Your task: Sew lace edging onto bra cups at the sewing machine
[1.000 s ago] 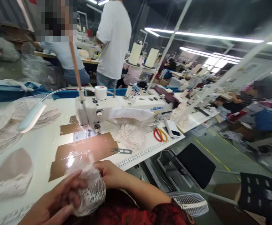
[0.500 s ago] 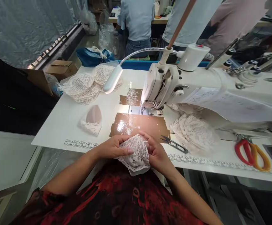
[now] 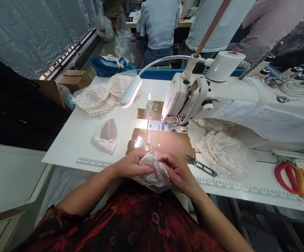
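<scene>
A white lace piece [image 3: 153,175] is held between my two hands at the table's front edge, partly folded, with a sheer layer hanging below its scalloped border. My left hand [image 3: 134,164] grips its left side, thumb lying on top of the lace. On the other side my right hand [image 3: 176,171] pinches it, with the fingertips partly hidden. Thread snips [image 3: 201,165] lie just right of my right hand. Beyond my hands, brown tape [image 3: 162,139] covers the table in front of the sewing machine [image 3: 187,94].
Lace pieces [image 3: 96,99] are stacked at the back left, near a lamp [image 3: 131,91]. A beige cup piece with lace [image 3: 107,135] lies left. More lace [image 3: 222,150] sits under the machine arm, and scissors [image 3: 297,180] lie right. People [image 3: 158,28] are at the back.
The lace has been folded and gathered more between my hands, and my right fingers have moved onto its face. The whole view has shifted slightly, so the surroundings appear further right.
</scene>
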The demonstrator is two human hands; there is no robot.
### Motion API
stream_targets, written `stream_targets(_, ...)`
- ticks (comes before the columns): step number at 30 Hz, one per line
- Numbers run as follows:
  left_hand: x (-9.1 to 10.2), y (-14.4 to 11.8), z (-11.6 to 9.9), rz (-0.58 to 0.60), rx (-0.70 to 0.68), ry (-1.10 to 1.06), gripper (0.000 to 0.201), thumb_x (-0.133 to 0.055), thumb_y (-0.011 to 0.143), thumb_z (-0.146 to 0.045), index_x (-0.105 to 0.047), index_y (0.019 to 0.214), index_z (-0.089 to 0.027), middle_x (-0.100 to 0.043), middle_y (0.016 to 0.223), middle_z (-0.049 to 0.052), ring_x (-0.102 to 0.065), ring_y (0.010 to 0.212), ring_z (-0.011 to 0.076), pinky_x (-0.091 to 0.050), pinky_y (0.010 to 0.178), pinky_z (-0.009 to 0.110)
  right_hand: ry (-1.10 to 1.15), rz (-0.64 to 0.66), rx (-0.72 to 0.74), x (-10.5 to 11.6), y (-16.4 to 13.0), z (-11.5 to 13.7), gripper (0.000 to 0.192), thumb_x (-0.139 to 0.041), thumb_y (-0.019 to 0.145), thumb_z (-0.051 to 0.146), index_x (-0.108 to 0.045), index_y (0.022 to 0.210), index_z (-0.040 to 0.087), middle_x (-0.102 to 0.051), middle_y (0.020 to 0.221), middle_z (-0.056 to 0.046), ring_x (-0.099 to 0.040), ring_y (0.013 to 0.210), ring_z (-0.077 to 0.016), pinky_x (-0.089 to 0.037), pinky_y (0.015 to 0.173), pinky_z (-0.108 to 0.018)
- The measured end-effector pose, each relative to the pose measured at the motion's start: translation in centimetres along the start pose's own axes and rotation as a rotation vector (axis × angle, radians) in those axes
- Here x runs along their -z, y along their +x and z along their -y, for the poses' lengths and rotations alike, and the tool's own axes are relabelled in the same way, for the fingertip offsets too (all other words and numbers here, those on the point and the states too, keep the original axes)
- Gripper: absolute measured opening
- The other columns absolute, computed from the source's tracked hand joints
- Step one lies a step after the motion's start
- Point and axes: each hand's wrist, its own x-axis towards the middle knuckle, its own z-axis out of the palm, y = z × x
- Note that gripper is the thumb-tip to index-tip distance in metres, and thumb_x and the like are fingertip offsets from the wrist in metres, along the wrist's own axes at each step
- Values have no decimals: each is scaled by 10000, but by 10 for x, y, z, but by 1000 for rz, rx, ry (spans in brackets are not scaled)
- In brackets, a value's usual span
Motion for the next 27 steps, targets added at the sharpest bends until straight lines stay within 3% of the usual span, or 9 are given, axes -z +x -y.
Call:
stream_targets(6, -1, -3, -1, -44, 1, 33, 310, -706, 792, -359, -630, 957, -108, -600, 805, 21, -539, 716, 129, -434, 659, 221, 108, 31, -79, -4, 10, 6, 285, -575, 865, 435, -637, 748, 182, -632, 745, -21, -569, 710, -162, -445, 657, -273)
stream_targets(9, 4, -8, 6, -110, -11, -282, 417, -797, 683, -410, -608, 922, -125, -608, 805, 22, -567, 706, 131, -458, 655, 222, 300, -93, -204, -8, 7, 1, 337, -619, 823, 484, -625, 672, 183, -582, 632, 2, -505, 583, -130, -409, 553, -252)
stream_targets(12, 3, -17, 17, -222, -104, -709, 661, -740, 654, -623, -581, 1111, -171, -640, 1046, 84, -622, 931, 212, -505, 811, 306, 502, -291, -235, -8, 2, -4, 340, -653, 781, 528, -662, 706, 197, -613, 657, -11, -533, 600, -146, -447, 579, -271)
stream_targets(14, -5, -21, 22, -169, -82, -830, 766, -694, 671, -676, -529, 1238, -187, -596, 1215, 123, -587, 1088, 263, -494, 894, 370, 519, -335, -205, -9, 3, -5, 316, -633, 802, 516, -691, 748, 210, -643, 705, -29, -574, 658, -174, -477, 630, -302)
stream_targets(16, -17, -20, 21, -115, -27, -829, 716, -725, 700, -578, -524, 1259, -178, -591, 1244, 135, -577, 1122, 278, -493, 903, 388, 407, -288, -131, -12, 6, -2, 266, -636, 816, 459, -698, 718, 220, -656, 739, -35, -597, 728, -196, -491, 710, -333)
stream_targets(19, -33, -7, 13, -251, -26, -797, 507, -731, 709, -282, -592, 1179, -152, -672, 1094, 96, -620, 1026, 239, -494, 878, 342, 246, -199, -55, -20, 14, 3, 303, -662, 800, 395, -634, 556, 218, -628, 674, -25, -581, 730, -195, -486, 792, -353)
stream_targets(22, -38, 3, 14, -393, -28, -771, 442, -691, 571, -66, -665, 1007, -135, -699, 844, 37, -640, 793, 165, -493, 717, 247, 398, -238, -141, -26, 16, 4, 339, -680, 766, 446, -605, 535, 211, -614, 647, -19, -557, 666, -173, -497, 710, -332)
stream_targets(25, -31, -3, 25, -353, 26, -747, 251, -708, 563, -64, -663, 800, -135, -630, 633, -4, -536, 535, 90, -400, 509, 200, 641, -379, -259, -21, 11, 2, 343, -751, 659, 499, -597, 549, 212, -625, 629, -13, -556, 621, -164, -501, 652, -323)
stream_targets(27, -20, -18, 30, -199, 35, -663, 136, -722, 610, -120, -587, 608, -132, -537, 499, -23, -439, 436, 61, -336, 454, 195, 719, -444, -300, -14, 8, 1, 333, -786, 611, 491, -601, 567, 217, -626, 607, -7, -560, 603, -163, -504, 640, -327)
